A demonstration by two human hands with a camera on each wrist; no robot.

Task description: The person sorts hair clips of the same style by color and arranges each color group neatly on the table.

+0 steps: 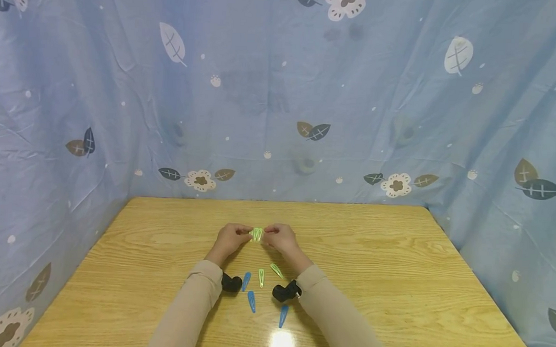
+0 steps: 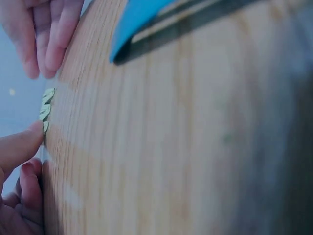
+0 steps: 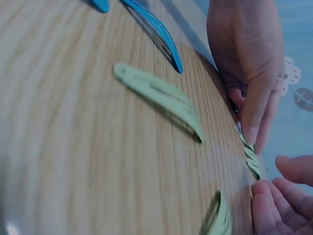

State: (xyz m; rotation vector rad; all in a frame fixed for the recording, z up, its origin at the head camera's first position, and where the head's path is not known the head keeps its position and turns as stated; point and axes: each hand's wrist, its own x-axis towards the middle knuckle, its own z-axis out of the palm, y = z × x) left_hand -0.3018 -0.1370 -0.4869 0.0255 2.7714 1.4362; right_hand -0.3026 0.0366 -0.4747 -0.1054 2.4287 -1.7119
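Near loose green clips (image 1: 261,278), three blue clips (image 1: 251,301)

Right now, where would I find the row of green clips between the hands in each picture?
Head: row of green clips, below and slightly left of centre.
Left wrist: the row is near the left edge, around mid-height.
Right wrist: the row is right of centre, below mid-height.
Shared landmark: the left hand, at one end of the row in all three.
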